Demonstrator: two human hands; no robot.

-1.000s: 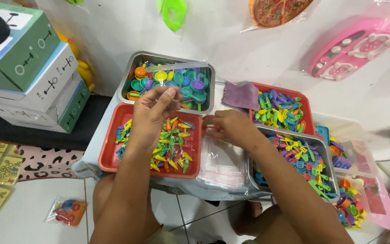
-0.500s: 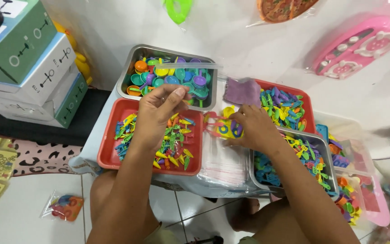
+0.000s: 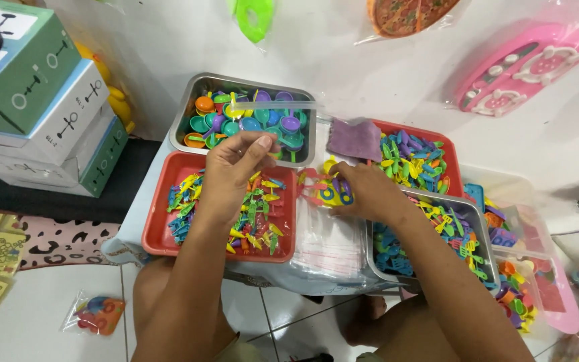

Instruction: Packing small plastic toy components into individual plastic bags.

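2 metal trays [image 3: 183, 114], 2 red trays [image 3: 159, 228]

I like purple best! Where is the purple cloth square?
In the head view, the purple cloth square lies right of the metal tray of toy spoons, on the far red tray's left corner, just beyond the right hand.

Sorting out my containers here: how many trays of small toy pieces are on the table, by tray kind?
Red plastic trays: 2, one under the left hand at, one behind at.
Metal trays: 2, at and.
Clear tub at the right: 1.
Total: 5.
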